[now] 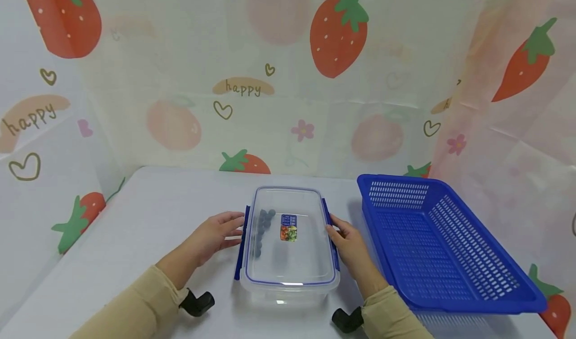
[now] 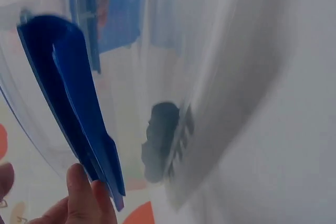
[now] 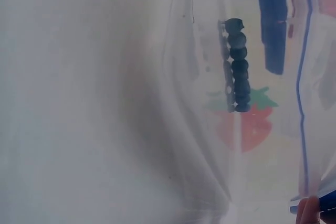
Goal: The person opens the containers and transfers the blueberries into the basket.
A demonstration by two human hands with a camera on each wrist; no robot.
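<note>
A clear plastic food container point(image 1: 288, 274) with a blue-rimmed lid point(image 1: 297, 259) stands upright on the table. Through its plastic shows a cluster of dark, round, berry-like things point(image 3: 240, 66). My left hand point(image 1: 213, 239) is at the container's left side, its fingers fairly straight and at the blue side latch point(image 2: 79, 98), which sticks out from the wall. On the opposite side my right hand point(image 1: 348, 244) touches the right latch point(image 1: 333, 249) with thumb and fingertips. Only the fingertips point(image 3: 310, 209) of that hand show in the right wrist view.
To the right stands a blue perforated plastic basket point(image 1: 405, 259), close to my right forearm. Black wrist-worn pieces point(image 1: 198, 303) stick out by both sleeves. A strawberry-print cloth point(image 1: 288, 114) hangs behind the white tabletop point(image 1: 180, 199).
</note>
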